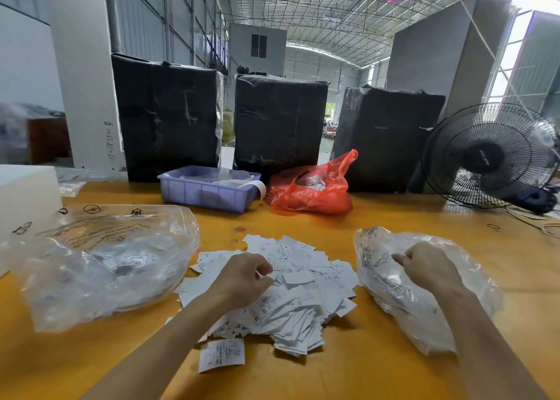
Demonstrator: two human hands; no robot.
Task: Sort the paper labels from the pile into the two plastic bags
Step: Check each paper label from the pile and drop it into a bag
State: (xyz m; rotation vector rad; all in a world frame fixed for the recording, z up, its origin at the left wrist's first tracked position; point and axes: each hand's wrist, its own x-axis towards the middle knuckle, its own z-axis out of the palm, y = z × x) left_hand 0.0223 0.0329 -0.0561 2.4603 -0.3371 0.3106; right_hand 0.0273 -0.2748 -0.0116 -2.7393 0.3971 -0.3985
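Two clear bags flank the label pile (pixel 285 290) at lower centre. Left hand (pixel 242 278) rests on the pile, fingers curled, apparently pinching a label. Right hand (pixel 427 266) grips the right bag (pixel 403 305). Left bag (pixel 100 263) lies untouched. Picking underway; next move requires carrying the label to the correct bag.

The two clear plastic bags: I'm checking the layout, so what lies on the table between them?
In the head view, the pile of paper labels lies between the left bag and the right bag, with the left hand resting on it.
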